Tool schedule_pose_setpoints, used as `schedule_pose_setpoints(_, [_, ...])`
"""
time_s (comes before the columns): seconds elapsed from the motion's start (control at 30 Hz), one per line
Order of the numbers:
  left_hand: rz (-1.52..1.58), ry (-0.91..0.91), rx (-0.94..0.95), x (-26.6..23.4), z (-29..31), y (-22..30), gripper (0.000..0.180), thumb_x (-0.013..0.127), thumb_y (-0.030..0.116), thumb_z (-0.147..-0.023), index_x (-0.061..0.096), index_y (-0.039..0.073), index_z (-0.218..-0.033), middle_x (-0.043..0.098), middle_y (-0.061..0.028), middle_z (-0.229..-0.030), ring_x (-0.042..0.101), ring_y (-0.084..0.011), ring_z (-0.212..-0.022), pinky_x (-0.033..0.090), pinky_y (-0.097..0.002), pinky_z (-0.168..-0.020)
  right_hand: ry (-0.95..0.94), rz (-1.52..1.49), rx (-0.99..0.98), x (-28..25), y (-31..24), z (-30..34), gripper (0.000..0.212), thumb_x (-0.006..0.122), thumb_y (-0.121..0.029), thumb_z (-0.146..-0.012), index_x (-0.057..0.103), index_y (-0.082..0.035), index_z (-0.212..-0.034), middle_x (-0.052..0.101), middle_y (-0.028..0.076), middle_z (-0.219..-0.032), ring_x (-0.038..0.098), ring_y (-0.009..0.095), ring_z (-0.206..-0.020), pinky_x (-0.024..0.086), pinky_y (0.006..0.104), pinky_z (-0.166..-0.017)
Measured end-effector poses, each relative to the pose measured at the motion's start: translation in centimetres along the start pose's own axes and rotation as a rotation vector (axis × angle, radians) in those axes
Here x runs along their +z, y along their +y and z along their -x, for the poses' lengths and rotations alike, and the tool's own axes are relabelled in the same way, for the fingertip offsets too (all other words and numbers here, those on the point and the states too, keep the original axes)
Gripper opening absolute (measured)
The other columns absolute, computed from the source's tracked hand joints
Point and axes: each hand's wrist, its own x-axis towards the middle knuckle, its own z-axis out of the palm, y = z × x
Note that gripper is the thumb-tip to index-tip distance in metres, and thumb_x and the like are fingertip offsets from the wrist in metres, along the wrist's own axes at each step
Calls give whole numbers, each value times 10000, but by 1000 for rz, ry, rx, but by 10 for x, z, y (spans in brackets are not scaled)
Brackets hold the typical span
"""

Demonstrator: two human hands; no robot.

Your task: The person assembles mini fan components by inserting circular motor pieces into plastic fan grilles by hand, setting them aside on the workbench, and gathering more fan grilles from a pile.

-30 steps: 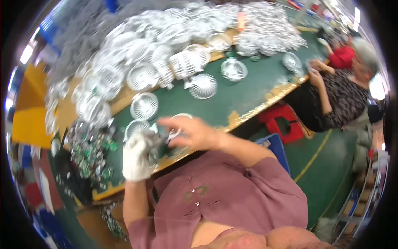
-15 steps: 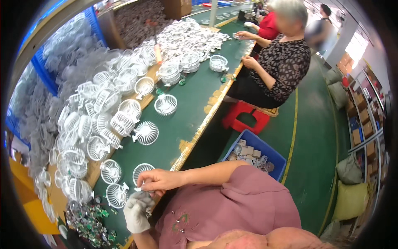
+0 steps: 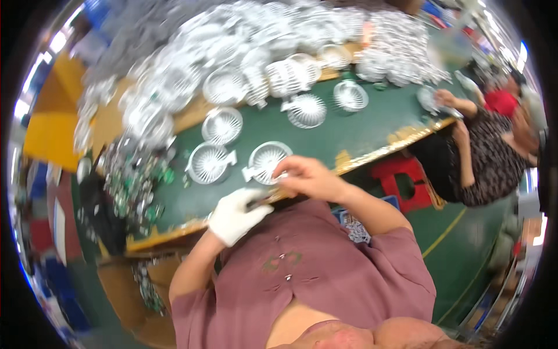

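Observation:
My left hand (image 3: 237, 216), in a white glove, is near the table's front edge. Its fingers are closed round a small dark piece (image 3: 257, 202) too blurred to name. To its right is my bare right hand (image 3: 311, 179), fingers curled with the tips together; whatever they may hold cannot be made out. Its fingertips overlap the edge of a white round slatted fan cover (image 3: 268, 158) lying on the green table. Beside that one lie a second fan cover (image 3: 208, 163) and a third fan cover (image 3: 222, 125), each with a small tab.
A big heap of white fan covers (image 3: 226, 84) fills the back of the table (image 3: 372, 134). Small green and clear parts (image 3: 133, 174) are piled at left, near a black bag (image 3: 102, 212). A cardboard box (image 3: 125, 291) stands below. At right sits a co-worker (image 3: 488, 151) near a red stool (image 3: 407, 183).
The view has swung left, bringing the small-parts pile and cardboard box further into sight. My hands remain close together near the table edge, with the gloved one turned palm inward.

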Motion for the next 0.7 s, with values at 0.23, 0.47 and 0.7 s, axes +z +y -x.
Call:
schedule_pose_setpoints(0.23, [-362,210,40,0,-3,10,355,695,315,-754,635,95,-1026,596,-117,-901,613,-293,-850,497,-384,-732,88,425,-53,-1,-9,-11,274,650,-60,-846,521,-18,-1084,633,53,-913,611,98,-747,484,249,-629])
schedule_pose_setpoints(0.47, [-532,318,178,7,-34,-20,374,718,283,-725,614,97,-1032,580,-88,-1044,600,-278,-921,497,-376,-768,155,1357,-450,-15,15,-50,239,692,-185,-769,575,-86,-952,603,68,-885,588,253,-841,433,377,-720])
schedule_pose_setpoints(0.7, [-624,344,282,9,-34,-39,239,698,256,-743,647,154,-952,601,-18,-911,597,-233,-772,491,-359,-664,27,1421,-515,-18,16,-53,231,704,-218,-749,578,-101,-904,579,41,-831,564,230,-831,396,363,-729])
